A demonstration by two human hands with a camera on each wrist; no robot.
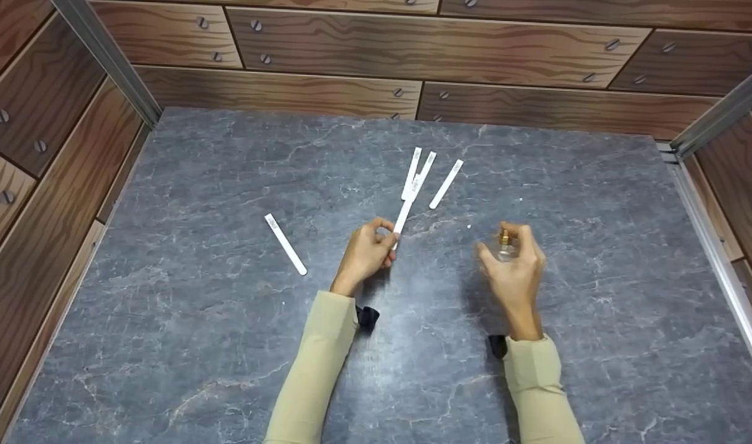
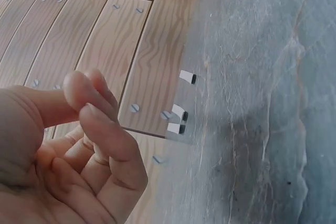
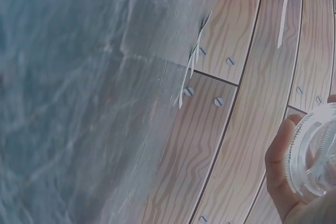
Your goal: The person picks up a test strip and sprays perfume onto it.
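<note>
Between thumb and fingers my left hand [image 1: 365, 251] pinches the near end of a white perfume test strip [image 1: 404, 216]. The strip points away from me, its printed far end in front of other strips. In the left wrist view the fingertips of the left hand [image 2: 94, 145] meet, and the strip itself is hard to make out. To the right, my right hand [image 1: 516, 274] holds a small clear glass perfume bottle [image 1: 506, 253] with a gold-coloured sprayer top. The right wrist view shows the ridged glass of the bottle [image 3: 296, 163] in the curled fingers.
At the back middle lie a strip [image 1: 409, 179], another strip [image 1: 429, 161] close beside it, and a separate strip [image 1: 446, 184] to the right. One more strip [image 1: 285, 244] lies left of my left hand. Wood-patterned walls [image 1: 444, 46] border the grey marbled table [image 1: 185, 345].
</note>
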